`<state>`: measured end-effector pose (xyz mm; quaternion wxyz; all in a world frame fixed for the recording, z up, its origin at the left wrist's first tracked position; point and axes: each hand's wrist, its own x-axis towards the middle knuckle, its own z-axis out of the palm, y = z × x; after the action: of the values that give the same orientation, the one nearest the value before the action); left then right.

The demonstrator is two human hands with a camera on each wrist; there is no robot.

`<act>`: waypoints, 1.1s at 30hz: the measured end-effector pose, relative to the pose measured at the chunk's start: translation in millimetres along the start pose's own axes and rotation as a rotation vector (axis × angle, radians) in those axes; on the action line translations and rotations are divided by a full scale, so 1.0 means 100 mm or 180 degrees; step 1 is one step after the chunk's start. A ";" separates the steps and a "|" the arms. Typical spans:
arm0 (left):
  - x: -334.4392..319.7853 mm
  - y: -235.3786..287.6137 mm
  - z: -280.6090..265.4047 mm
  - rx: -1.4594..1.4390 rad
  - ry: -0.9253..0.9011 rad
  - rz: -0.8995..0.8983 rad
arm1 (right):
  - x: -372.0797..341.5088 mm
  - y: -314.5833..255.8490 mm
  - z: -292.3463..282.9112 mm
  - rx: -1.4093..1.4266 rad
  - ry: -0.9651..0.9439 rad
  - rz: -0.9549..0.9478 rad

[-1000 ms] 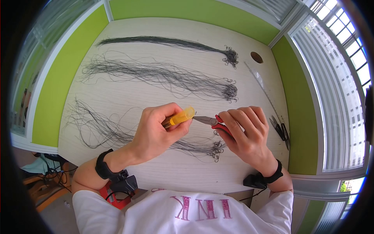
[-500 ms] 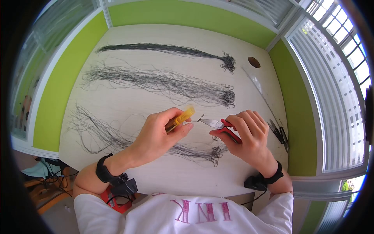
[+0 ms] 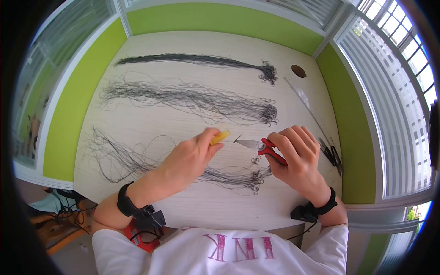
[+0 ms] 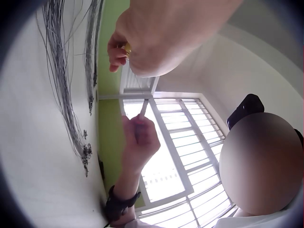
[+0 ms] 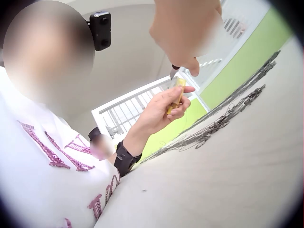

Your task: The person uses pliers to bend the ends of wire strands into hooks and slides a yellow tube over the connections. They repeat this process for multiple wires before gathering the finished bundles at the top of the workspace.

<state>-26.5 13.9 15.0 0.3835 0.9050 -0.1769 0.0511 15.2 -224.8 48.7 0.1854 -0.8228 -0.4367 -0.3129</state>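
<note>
the pale table (image 3: 275, 211) carries three dark strand bundles (image 3: 183, 95): the top bundle (image 3: 192, 58) drawn tight, the middle bundle (image 3: 176, 93) looser, the bottom bundle (image 3: 229, 178) partly behind the left hand (image 3: 190, 158). the right hand (image 3: 295, 153), raised over the table, clasps the pliers (image 3: 262, 146) by their red handles. scissors (image 3: 330, 153) lie near the table's right edge. the left hand pinches the yellow tool (image 3: 220, 137), whose end pokes out toward the pliers. a dark piece (image 3: 237, 138) sits at the pliers' tip, between the hands

Office-like place: green-faced partition panels (image 3: 220, 18) bordering pale desk (image 3: 229, 211).
</note>
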 end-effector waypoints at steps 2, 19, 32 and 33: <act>-0.06 -0.01 0.13 0.0157 0.0079 0.0676 | 0.00 0.03 0.01 -0.0076 0.0015 0.0031; 0.01 -0.01 0.03 0.0078 0.0418 0.0366 | -0.05 0.02 0.07 -0.0078 0.0033 -0.0108; -0.03 0.00 0.07 0.0760 -0.0007 0.0918 | -0.08 -0.03 0.08 -0.0068 -0.0194 0.0123; -0.03 -0.01 0.08 0.0763 -0.0020 0.0923 | -0.09 -0.04 0.08 -0.0067 -0.0189 0.0136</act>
<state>-29.4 9.6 8.1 0.2610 0.9094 -0.2992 0.1237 11.2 -223.3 36.9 0.1703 -0.8428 -0.4210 -0.2889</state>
